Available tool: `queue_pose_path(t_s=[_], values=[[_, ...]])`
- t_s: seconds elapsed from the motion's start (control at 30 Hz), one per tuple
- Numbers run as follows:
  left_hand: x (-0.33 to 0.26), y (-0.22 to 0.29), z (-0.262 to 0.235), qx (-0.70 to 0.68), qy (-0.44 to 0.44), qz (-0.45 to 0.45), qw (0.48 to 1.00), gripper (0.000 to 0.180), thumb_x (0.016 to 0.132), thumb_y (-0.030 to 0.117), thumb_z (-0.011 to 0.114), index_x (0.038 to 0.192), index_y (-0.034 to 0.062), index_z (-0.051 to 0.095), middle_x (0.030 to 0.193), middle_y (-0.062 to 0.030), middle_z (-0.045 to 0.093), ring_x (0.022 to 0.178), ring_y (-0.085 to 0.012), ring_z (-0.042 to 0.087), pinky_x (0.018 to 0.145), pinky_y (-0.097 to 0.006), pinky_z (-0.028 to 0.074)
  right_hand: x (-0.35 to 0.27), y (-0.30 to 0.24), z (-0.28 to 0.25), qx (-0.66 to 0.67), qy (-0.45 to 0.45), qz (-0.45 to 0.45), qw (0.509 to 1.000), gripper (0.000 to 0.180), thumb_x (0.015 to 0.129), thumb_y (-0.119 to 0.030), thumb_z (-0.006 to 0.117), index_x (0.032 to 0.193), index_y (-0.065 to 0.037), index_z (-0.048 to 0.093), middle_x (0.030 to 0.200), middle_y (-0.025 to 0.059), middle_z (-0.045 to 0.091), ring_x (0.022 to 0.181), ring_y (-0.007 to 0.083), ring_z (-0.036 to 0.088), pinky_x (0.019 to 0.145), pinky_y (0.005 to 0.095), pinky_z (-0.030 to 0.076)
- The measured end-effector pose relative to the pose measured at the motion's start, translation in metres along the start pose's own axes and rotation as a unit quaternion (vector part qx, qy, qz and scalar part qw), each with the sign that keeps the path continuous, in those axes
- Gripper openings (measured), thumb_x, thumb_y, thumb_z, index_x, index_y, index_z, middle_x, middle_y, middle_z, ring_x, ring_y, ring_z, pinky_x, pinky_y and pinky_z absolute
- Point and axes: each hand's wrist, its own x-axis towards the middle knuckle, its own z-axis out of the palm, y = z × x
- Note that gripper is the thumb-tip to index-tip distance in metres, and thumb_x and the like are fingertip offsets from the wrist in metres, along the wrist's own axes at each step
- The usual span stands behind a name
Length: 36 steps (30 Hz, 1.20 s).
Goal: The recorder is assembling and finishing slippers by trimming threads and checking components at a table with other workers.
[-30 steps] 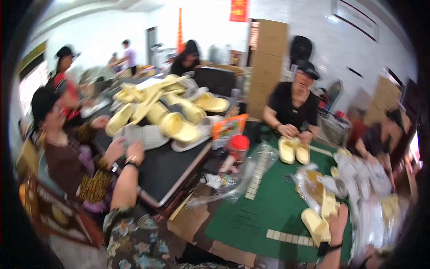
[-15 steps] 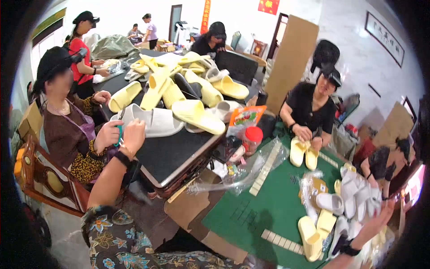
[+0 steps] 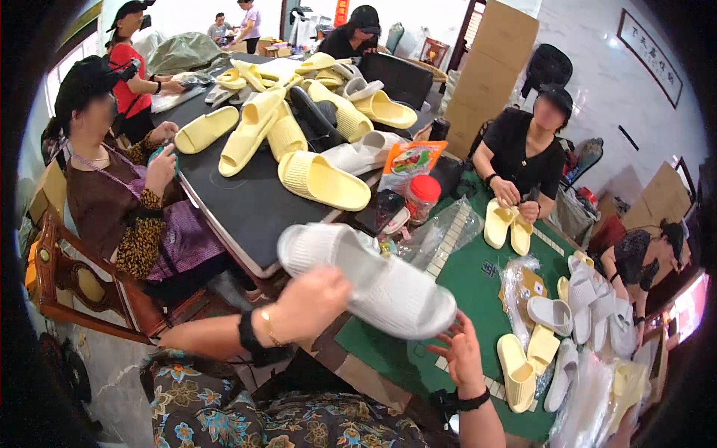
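Note:
A pair of pale grey slippers point(image 3: 396, 295) hangs in front of me, lying end to end above the gap between the two tables. My left hand point(image 3: 312, 305), slightly blurred, is closed at their near edge and grips them; the exact grip is hidden. My right hand point(image 3: 464, 355) is just below the far right end of the pair, fingers spread and upright, beside the slipper's tip; whether a fingertip touches it is unclear. A heap of slippers, mostly yellow with some grey, covers the black table, with one yellow slipper point(image 3: 325, 181) nearest.
On the green table point(image 3: 388, 366) lie yellow slippers point(image 3: 515, 372), grey slippers point(image 3: 590, 299), clear plastic bags and a red-lidded jar point(image 3: 423, 196). A co-worker opposite holds yellow slippers point(image 3: 508, 224). Another sits left by the black table point(image 3: 250, 220) on a wooden chair point(image 3: 97, 280).
My left hand has taken the grey slippers off the black table and carried them right and nearer. My right hand has moved left from the green table's right side toward them.

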Motion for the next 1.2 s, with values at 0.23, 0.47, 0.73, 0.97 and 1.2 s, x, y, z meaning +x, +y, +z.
queue_pose_path(t_s=[0.23,0.47,0.73,0.97,1.2], values=[[-0.013,0.074,0.078,-0.164,-0.116,0.115,0.973,0.031,0.078,0.023,0.069,0.101,0.0060,0.059,0.105,-0.0109,0.055,0.091,-0.0271,0.058,0.076,-0.038,0.051,-0.054,0.045,-0.058,0.040,0.217,0.034,0.975,0.040,0.089,-0.007,0.054,0.128,0.003,0.049,0.120,0.0136,0.060,0.110,0.0243,0.059,0.099,0.0381,0.046],[-0.006,0.093,0.114,-0.222,-0.082,-0.194,0.952,0.086,0.074,0.055,0.072,0.139,0.0082,0.042,0.141,-0.0231,0.041,0.125,-0.0426,0.045,0.096,-0.052,0.043,-0.103,0.080,-0.084,0.003,0.294,0.073,0.953,0.040,0.086,-0.001,0.053,0.126,0.005,0.051,0.117,0.0131,0.061,0.108,0.0230,0.059,0.094,0.0344,0.046],[0.008,0.055,0.078,-0.233,-0.064,-0.163,0.956,0.079,0.063,0.027,0.070,0.136,0.0094,0.046,0.136,-0.0202,0.044,0.123,-0.0395,0.046,0.101,-0.050,0.038,-0.101,0.022,-0.111,-0.157,0.172,0.083,0.969,0.040,0.080,0.004,0.055,0.120,0.000,0.057,0.107,0.0064,0.064,0.098,0.0140,0.059,0.089,0.0271,0.046],[0.029,0.040,0.074,-0.247,-0.160,0.043,0.955,0.077,0.061,0.014,0.070,0.135,0.0157,0.049,0.139,-0.0164,0.044,0.130,-0.0369,0.041,0.106,-0.049,0.033,-0.036,-0.026,-0.145,-0.323,0.094,-0.016,0.942,0.040,0.078,-0.001,0.061,0.118,0.000,0.062,0.101,0.0048,0.066,0.094,0.0139,0.061,0.084,0.0268,0.049],[0.063,0.055,0.104,-0.234,-0.172,0.106,0.951,0.072,0.062,0.008,0.070,0.132,0.0168,0.052,0.133,-0.0132,0.048,0.127,-0.0350,0.043,0.104,-0.048,0.035,0.025,-0.020,-0.121,-0.397,0.149,-0.101,0.900,0.030,0.081,0.001,0.058,0.109,0.001,0.068,0.098,0.0060,0.070,0.089,0.0134,0.063,0.082,0.0280,0.050]])
